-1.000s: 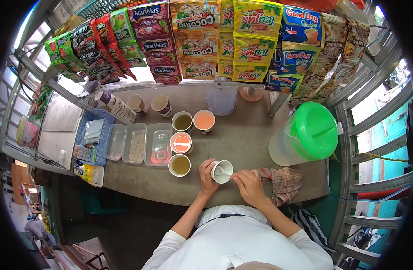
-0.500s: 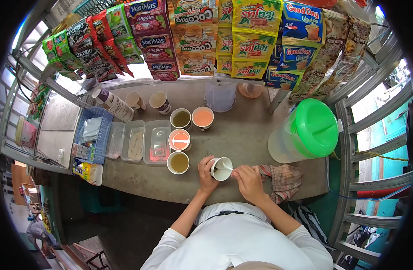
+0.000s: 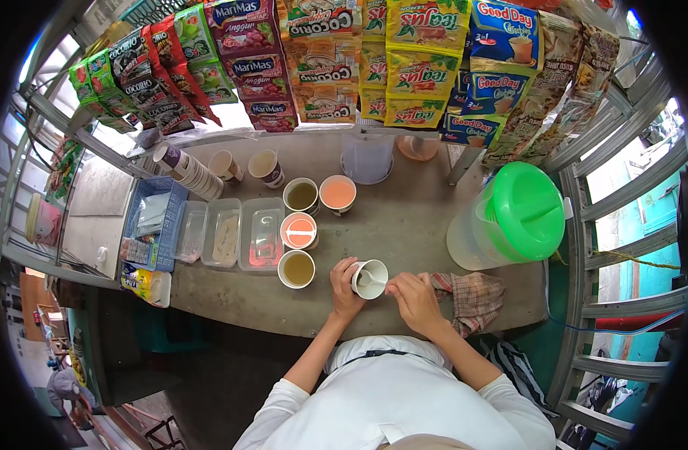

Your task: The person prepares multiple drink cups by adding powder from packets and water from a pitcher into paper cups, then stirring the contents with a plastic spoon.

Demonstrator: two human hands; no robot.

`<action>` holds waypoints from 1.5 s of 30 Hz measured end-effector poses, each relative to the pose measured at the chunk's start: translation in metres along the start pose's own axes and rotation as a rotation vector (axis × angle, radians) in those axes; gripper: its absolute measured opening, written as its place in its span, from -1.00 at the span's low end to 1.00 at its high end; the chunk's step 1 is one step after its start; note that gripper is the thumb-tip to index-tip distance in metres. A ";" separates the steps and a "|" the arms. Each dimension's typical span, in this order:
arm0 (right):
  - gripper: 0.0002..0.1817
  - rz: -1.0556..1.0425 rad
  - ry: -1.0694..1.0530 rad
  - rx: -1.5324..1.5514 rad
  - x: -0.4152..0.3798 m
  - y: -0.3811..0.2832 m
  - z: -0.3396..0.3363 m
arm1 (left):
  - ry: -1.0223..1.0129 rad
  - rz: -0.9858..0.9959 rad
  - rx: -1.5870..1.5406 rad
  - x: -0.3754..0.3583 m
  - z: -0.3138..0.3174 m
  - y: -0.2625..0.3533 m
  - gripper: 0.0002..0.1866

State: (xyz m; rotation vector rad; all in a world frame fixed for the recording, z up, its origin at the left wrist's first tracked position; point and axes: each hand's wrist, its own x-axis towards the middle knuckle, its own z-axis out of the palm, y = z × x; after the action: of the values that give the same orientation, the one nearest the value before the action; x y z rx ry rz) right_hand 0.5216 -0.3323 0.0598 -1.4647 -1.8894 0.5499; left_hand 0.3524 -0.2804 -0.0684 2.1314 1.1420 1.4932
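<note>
Near the front edge of the table, my left hand (image 3: pixel 345 289) is wrapped round the side of a white paper cup (image 3: pixel 370 292). Inside the cup is a white spoon (image 3: pixel 369 278). My right hand (image 3: pixel 415 298) has its fingers pinched at the cup's right rim, on the spoon's handle end. To the left stand a cup of greenish-yellow drink (image 3: pixel 297 270), a cup with orange content and a white mark (image 3: pixel 299 231), a cup of dark green drink (image 3: pixel 301 196) and a cup of orange drink (image 3: pixel 338 193). A checkered cloth (image 3: pixel 477 300) lies beside my right hand.
A green-lidded pitcher (image 3: pixel 471 236) stands at the right. Plastic containers (image 3: pixel 261 234), a blue basket (image 3: pixel 166 251) and stacked cups (image 3: pixel 186 172) are at the left. Sachet strips (image 3: pixel 426 67) hang along the back. A clear tub (image 3: pixel 366 161) stands behind the drinks.
The spoon has shifted within the cup, and its bowl now shows more clearly toward the left. Both hands stay almost in place.
</note>
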 end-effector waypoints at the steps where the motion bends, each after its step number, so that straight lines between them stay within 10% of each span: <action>1: -0.88 -0.013 0.005 -0.031 0.000 0.000 0.000 | 0.000 0.005 0.001 0.000 0.000 0.000 -0.20; 45: -0.89 -0.036 0.044 -0.111 -0.003 -0.003 -0.009 | -0.041 0.028 0.008 0.004 -0.003 0.003 -0.18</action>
State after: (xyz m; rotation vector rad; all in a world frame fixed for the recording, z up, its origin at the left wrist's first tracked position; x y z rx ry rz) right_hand 0.5263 -0.3366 0.0677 -1.4979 -1.9347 0.3979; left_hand 0.3515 -0.2797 -0.0626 2.1815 1.1104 1.4520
